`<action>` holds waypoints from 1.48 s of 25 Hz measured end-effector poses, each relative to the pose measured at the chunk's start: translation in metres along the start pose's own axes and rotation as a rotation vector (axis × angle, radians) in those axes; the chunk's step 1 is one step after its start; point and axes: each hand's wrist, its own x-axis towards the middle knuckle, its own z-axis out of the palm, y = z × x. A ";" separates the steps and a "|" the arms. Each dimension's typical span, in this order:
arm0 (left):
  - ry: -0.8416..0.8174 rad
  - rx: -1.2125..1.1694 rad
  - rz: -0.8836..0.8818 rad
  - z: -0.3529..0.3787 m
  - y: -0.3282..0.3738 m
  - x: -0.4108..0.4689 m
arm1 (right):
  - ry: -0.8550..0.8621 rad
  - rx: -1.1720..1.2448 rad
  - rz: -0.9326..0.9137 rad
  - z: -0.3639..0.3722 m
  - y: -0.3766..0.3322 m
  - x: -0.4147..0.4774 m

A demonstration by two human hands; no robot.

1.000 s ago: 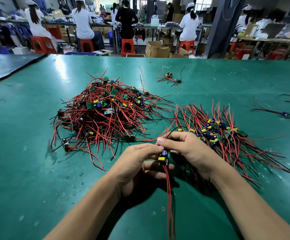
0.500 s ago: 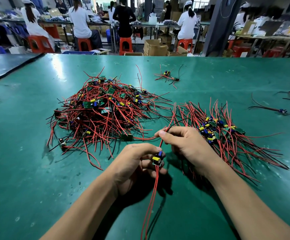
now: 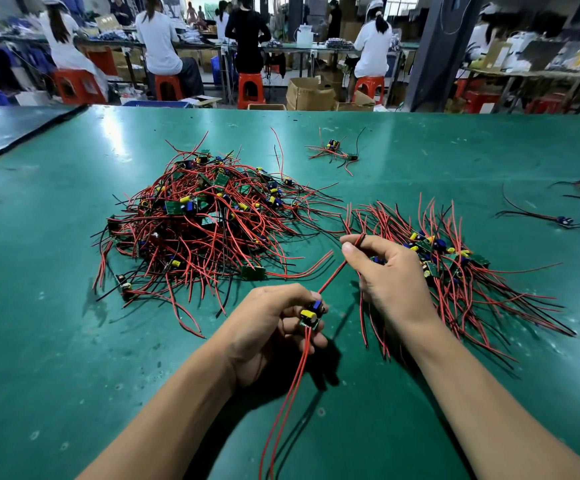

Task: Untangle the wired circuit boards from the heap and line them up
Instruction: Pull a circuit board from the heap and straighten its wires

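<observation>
A tangled heap [image 3: 209, 223] of small green circuit boards with red and black wires lies on the green table, left of centre. To its right lies a lined-up bunch of boards [image 3: 454, 265] with wires fanned out. My left hand [image 3: 267, 327] grips one small circuit board [image 3: 311, 315] with a yellow and a blue part; its red wires hang down toward me. My right hand [image 3: 385, 275] pinches the far ends of that board's upper wires [image 3: 333, 275] between thumb and forefinger, stretched taut between the hands.
A loose wired board [image 3: 333, 148] lies further back on the green table [image 3: 74, 358]. More wired boards [image 3: 563, 221] lie at the right edge. Beyond the far edge, people sit on red stools at other benches, with cardboard boxes on the floor.
My right hand has slid away from the board along its upper wires, up and to the right. My left hand keeps its grip on the board and has dropped slightly.
</observation>
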 end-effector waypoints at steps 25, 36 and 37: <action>-0.033 -0.130 0.071 -0.007 -0.008 0.007 | -0.633 0.413 0.474 0.005 -0.020 -0.015; -0.060 0.024 0.037 0.001 -0.002 0.000 | -0.098 0.470 0.477 -0.010 -0.017 0.006; -0.061 0.024 0.035 0.001 -0.002 0.000 | -0.100 0.554 0.534 -0.011 -0.019 0.007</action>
